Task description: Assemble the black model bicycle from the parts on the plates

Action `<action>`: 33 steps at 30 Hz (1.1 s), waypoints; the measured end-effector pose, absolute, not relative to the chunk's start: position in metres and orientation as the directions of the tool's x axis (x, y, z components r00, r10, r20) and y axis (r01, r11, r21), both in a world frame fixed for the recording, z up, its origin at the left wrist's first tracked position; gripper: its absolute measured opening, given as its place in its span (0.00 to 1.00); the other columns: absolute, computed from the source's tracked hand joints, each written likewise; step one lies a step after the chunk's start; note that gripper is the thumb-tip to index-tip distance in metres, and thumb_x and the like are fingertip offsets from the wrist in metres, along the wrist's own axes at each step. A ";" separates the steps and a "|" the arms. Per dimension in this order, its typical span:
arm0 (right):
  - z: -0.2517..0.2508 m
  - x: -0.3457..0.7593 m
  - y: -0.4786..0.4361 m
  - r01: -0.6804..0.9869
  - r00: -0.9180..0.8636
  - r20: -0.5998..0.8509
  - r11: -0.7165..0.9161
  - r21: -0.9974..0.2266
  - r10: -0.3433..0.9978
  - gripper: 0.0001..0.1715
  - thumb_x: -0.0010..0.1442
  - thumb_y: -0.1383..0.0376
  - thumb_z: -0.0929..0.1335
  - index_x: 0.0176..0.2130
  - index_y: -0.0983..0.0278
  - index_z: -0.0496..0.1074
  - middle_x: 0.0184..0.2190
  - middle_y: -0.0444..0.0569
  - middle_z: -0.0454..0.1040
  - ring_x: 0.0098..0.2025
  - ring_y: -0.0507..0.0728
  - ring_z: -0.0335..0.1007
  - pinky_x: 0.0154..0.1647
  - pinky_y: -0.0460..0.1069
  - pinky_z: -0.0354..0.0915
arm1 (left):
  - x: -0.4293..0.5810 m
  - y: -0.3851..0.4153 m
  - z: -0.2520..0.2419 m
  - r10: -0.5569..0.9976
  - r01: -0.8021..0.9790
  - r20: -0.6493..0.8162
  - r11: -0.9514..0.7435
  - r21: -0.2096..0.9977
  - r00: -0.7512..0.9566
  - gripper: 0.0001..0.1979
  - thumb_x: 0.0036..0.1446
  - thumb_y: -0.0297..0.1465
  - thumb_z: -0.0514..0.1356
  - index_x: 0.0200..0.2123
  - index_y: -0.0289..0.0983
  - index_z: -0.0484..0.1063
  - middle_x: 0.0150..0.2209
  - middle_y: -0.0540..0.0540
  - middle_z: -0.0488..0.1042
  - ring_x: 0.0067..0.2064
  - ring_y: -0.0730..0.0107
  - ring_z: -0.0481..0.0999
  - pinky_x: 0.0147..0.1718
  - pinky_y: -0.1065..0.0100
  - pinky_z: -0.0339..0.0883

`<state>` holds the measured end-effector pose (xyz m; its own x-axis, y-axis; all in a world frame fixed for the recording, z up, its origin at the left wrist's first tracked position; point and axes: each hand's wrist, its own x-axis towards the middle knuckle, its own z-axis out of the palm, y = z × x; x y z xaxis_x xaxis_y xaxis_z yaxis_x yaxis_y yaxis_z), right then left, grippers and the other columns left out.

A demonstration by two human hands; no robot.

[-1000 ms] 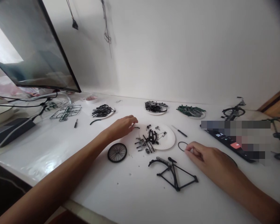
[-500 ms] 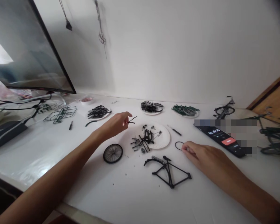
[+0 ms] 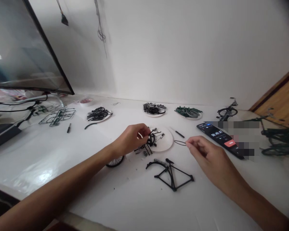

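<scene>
My left hand (image 3: pixel 132 137) is over the near left side of a white paper plate (image 3: pixel 167 144), its fingers pinched on a thin black forked part (image 3: pixel 156 132). Loose black model-bicycle parts (image 3: pixel 152 140) lie on the plate and spill over its rim, some behind my fingers. Between the fingertips of my right hand (image 3: pixel 208 155) is a thin black ring (image 3: pixel 179 142), seen nearly edge-on. Nearer me, a black toy bicycle frame (image 3: pixel 180 183) lies on the table. My left wrist partly hides a spoked wheel (image 3: pixel 115 162).
A screwdriver (image 3: pixel 177 132) and a phone (image 3: pixel 221 139) lie to the right. Plates of black parts (image 3: pixel 98 114) and green parts (image 3: pixel 188 112) stand along the back, with built model bicycles (image 3: pixel 227 110) at right. A monitor (image 3: pixel 38 48) and green sprues (image 3: pixel 57 117) are at left.
My left hand has moved right and towards me, bringing the forked part over the plate. My right hand has tilted the ring from round to almost edge-on. The view has shifted slightly.
</scene>
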<state>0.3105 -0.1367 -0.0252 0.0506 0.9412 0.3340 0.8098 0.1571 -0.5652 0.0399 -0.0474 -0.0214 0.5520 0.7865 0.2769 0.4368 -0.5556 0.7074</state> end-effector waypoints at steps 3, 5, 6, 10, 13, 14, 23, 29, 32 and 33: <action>-0.025 0.306 -0.136 0.790 0.019 0.438 0.255 -0.558 0.899 0.14 0.67 0.54 0.62 0.36 0.60 0.70 0.39 0.50 0.72 0.35 0.56 0.70 0.33 0.49 0.67 | 0.048 -0.058 -0.021 0.790 0.466 0.334 -0.584 0.665 0.515 0.11 0.61 0.25 0.57 0.46 0.37 0.73 0.42 0.44 0.75 0.37 0.70 0.75 0.35 0.67 0.72; -0.025 0.303 -0.136 0.767 -0.021 0.434 0.293 -0.571 0.901 0.13 0.67 0.56 0.62 0.36 0.60 0.70 0.43 0.52 0.72 0.37 0.56 0.71 0.35 0.49 0.68 | 0.053 -0.064 -0.022 0.767 0.484 0.364 -0.624 0.613 0.528 0.12 0.62 0.24 0.55 0.46 0.37 0.75 0.42 0.44 0.74 0.35 0.71 0.73 0.34 0.67 0.70; -0.025 0.301 -0.136 0.755 -0.021 0.400 0.276 -0.595 0.916 0.13 0.66 0.56 0.63 0.36 0.60 0.70 0.41 0.52 0.74 0.36 0.56 0.72 0.34 0.49 0.68 | 0.054 -0.065 -0.023 0.752 0.487 0.378 -0.645 0.589 0.540 0.12 0.62 0.23 0.54 0.44 0.37 0.75 0.41 0.44 0.74 0.34 0.71 0.73 0.34 0.67 0.70; -0.021 0.296 -0.138 0.681 0.092 0.246 0.119 -0.723 0.965 0.14 0.63 0.53 0.67 0.36 0.61 0.73 0.27 0.47 0.75 0.30 0.57 0.72 0.32 0.50 0.67 | 0.055 -0.066 -0.026 0.722 0.474 0.416 -0.683 0.556 0.553 0.10 0.63 0.23 0.55 0.42 0.37 0.75 0.40 0.44 0.74 0.35 0.71 0.74 0.33 0.68 0.70; -0.015 0.291 -0.140 0.554 0.147 0.237 0.119 -0.824 0.960 0.15 0.60 0.52 0.70 0.34 0.62 0.75 0.27 0.48 0.77 0.30 0.57 0.73 0.34 0.51 0.69 | 0.054 -0.065 -0.027 0.722 0.478 0.433 -0.686 0.548 0.540 0.09 0.64 0.24 0.55 0.44 0.37 0.74 0.42 0.44 0.74 0.35 0.71 0.74 0.33 0.68 0.70; -0.013 0.289 -0.140 0.514 0.157 0.236 0.125 -0.849 0.959 0.15 0.59 0.53 0.71 0.34 0.63 0.76 0.27 0.48 0.77 0.30 0.57 0.74 0.34 0.50 0.70 | 0.055 -0.066 -0.026 0.722 0.480 0.438 -0.687 0.546 0.536 0.09 0.65 0.25 0.55 0.44 0.37 0.74 0.42 0.44 0.74 0.35 0.71 0.74 0.33 0.67 0.70; -0.004 0.272 -0.148 0.419 0.196 0.290 0.188 -0.888 0.937 0.11 0.57 0.57 0.74 0.34 0.62 0.75 0.28 0.47 0.78 0.30 0.55 0.76 0.35 0.49 0.72 | 0.070 -0.081 -0.022 0.657 0.506 0.476 -0.754 0.419 0.584 0.08 0.66 0.24 0.55 0.47 0.37 0.69 0.44 0.44 0.73 0.39 0.69 0.74 0.36 0.67 0.68; -0.006 0.268 -0.156 0.587 0.015 0.425 0.337 -0.737 0.905 0.05 0.61 0.61 0.71 0.35 0.59 0.77 0.33 0.46 0.80 0.30 0.54 0.74 0.30 0.49 0.70 | 0.076 -0.088 -0.025 0.571 0.371 0.525 -0.817 0.442 0.631 0.06 0.67 0.24 0.56 0.46 0.37 0.67 0.41 0.44 0.72 0.39 0.70 0.73 0.36 0.69 0.69; -0.006 0.272 -0.156 0.603 -0.075 0.581 0.501 -0.621 0.810 0.03 0.63 0.63 0.69 0.38 0.58 0.74 0.37 0.47 0.77 0.27 0.52 0.69 0.29 0.49 0.68 | 0.078 -0.090 -0.026 0.554 0.306 0.570 -0.825 0.476 0.607 0.05 0.67 0.24 0.56 0.45 0.38 0.67 0.41 0.45 0.73 0.40 0.70 0.74 0.38 0.68 0.70; -0.007 0.274 -0.156 0.605 -0.063 0.614 0.519 -0.603 0.787 0.03 0.63 0.63 0.68 0.40 0.59 0.73 0.38 0.47 0.76 0.26 0.51 0.67 0.29 0.49 0.68 | 0.078 -0.090 -0.026 0.549 0.288 0.589 -0.828 0.482 0.593 0.05 0.67 0.24 0.56 0.45 0.38 0.67 0.41 0.45 0.73 0.40 0.70 0.74 0.38 0.68 0.70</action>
<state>0.2740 -0.1560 -0.0068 -0.0629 0.7866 0.6143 0.6053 0.5194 -0.6031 0.0783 -0.0904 -0.0264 0.5926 0.5494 0.5891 0.2885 -0.8276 0.4816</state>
